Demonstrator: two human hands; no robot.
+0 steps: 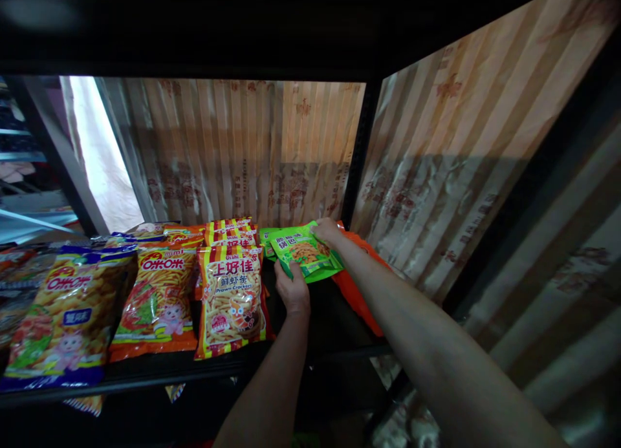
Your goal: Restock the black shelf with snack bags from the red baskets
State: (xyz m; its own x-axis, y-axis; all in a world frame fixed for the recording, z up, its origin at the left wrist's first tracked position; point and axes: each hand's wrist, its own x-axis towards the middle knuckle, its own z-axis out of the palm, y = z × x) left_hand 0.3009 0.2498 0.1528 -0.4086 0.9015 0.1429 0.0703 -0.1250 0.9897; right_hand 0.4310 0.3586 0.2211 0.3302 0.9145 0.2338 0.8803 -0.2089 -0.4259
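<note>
A green snack bag is held over the black shelf, between my two hands. My left hand grips its lower left edge, thumb on the front. At its upper right corner, my right hand has its fingers closed on the bag. Behind it, another green bag shows in part. Just left of my left hand stands a red and yellow bag of prawn crackers, with more of the same kind behind it. Orange bags lie under and beside my right forearm.
Blue and yellow snack bags and orange-edged ones fill the shelf's left part. Dark metal posts and a low upper beam frame the shelf. Striped curtains hang behind and at the right.
</note>
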